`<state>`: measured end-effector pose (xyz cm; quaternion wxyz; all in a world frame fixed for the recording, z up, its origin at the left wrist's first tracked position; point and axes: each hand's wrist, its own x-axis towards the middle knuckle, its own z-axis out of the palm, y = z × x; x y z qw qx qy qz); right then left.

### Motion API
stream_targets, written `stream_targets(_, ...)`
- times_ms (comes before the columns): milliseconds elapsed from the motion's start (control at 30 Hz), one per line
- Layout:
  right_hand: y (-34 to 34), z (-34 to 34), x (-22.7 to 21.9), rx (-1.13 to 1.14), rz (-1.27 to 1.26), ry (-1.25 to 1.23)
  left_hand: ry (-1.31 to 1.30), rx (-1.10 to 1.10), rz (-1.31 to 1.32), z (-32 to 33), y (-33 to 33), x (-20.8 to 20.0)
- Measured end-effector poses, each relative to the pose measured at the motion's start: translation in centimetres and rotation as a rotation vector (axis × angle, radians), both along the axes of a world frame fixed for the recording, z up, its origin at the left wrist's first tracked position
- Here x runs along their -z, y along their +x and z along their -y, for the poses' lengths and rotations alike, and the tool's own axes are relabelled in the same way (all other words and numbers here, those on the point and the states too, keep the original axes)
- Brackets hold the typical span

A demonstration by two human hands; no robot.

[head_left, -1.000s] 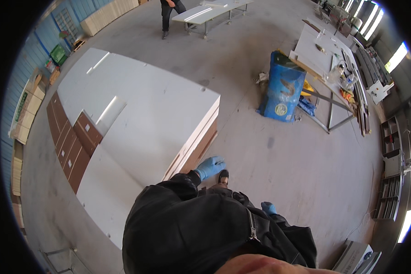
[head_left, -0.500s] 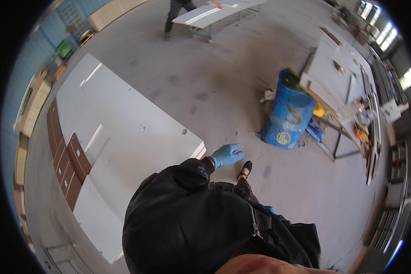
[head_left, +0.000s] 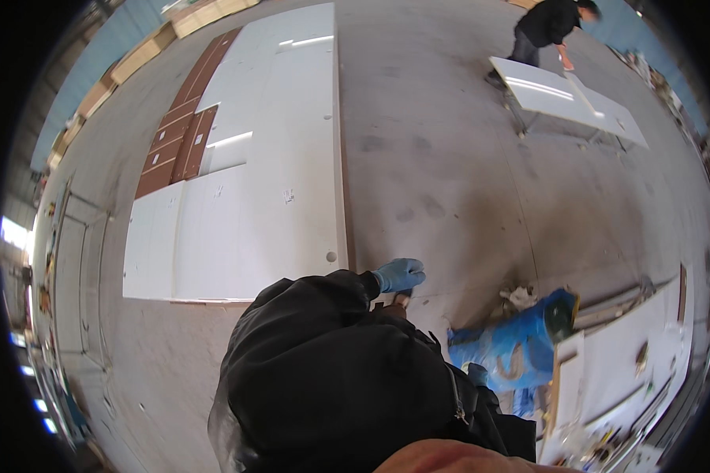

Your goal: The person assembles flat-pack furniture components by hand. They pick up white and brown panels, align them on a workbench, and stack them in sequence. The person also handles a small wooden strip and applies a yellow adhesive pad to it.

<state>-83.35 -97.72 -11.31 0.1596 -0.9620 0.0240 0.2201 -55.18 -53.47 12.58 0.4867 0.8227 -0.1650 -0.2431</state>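
Observation:
My left hand (head_left: 400,274), in a light blue glove, hangs in front of my body above the floor. Its fingers are loosely curled together, and I see nothing in them. It is nearest to the right edge of a stack of large white panels (head_left: 284,236), but apart from it. My right hand (head_left: 477,374) shows only as a bit of blue glove at my right side, beside the black jacket. Its fingers are mostly hidden.
Brown boards (head_left: 201,142) lie along the left of the stack. A blue sack (head_left: 505,355) stands to the right, by a cluttered white-topped table (head_left: 615,363). Far right, a person (head_left: 546,31) in dark clothes bends over a panel (head_left: 540,83) on a stand. A metal frame (head_left: 83,276) stands left.
My view has turned left, so the panel stack now runs straight ahead and the sack and table sit lower right. The left hand's fingers are more curled. More of the other person shows.

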Motion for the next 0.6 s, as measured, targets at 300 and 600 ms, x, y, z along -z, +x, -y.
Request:
stream_targets(300, 21.7, 3.6, -4.2, 0.382, -0.084, 0.471, 0.037, -0.046, 0.047, 10.2, 19.8, -0.2)
stream_targets(600, 42.8, 11.5, -6.3, 0.145, -0.226, 0.386, 0.036, 0.008, 0.247, 22.2, 35.5, -0.2)
